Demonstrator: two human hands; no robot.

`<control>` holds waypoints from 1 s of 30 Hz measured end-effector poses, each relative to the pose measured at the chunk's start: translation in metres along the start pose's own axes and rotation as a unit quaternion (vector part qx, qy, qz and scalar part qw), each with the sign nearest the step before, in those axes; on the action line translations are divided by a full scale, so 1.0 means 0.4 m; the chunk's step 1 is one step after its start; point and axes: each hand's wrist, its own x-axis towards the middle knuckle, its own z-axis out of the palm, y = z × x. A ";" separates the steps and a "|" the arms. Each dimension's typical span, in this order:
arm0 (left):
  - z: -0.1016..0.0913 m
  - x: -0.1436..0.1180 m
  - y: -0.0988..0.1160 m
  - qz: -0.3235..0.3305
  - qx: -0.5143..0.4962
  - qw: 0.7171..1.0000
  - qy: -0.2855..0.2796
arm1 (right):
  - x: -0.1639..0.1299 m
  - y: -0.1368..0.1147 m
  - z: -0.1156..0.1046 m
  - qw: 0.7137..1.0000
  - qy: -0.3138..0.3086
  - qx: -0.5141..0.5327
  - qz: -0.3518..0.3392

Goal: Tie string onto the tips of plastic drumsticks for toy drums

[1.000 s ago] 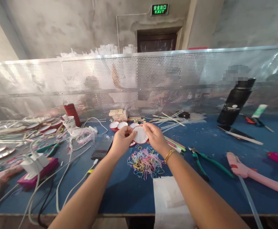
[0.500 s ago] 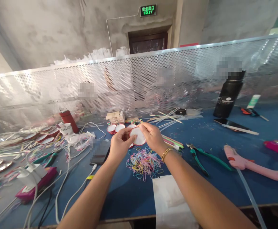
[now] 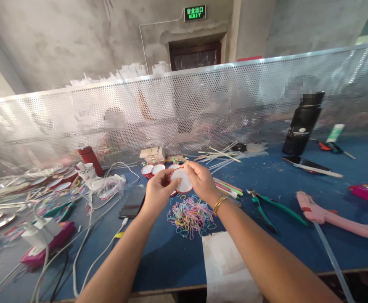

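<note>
Pinched between left hand and right hand: one round white disc with a red rim, held above the blue table. Just below, at six o'clock, a heap of coloured rubber bands. At twelve o'clock, three more red-rimmed discs. Far up, a green sign reading "EXIT". At three o'clock, one green pliers, one pink glue gun.

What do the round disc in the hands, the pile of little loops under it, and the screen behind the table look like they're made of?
Round disc: matte white face with a red rim, probably paper or thin plastic. Loops: thin, limp, multicoloured rings, likely rubber or elastic bands. Screen: silvery sheet with regular small holes and a glossy sheen, apparently perforated metal. Left hand and right hand pinch the disc.
</note>
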 end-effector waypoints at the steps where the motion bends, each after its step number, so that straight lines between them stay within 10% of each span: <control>1: 0.001 0.000 0.001 -0.001 0.000 1.000 -0.006 | 0.000 -0.003 0.000 1.000 0.003 0.004 0.000; 30: 0.057 -0.031 -0.037 -0.014 0.008 0.999 -0.037 | -0.003 -0.017 0.022 0.988 0.150 0.009 0.040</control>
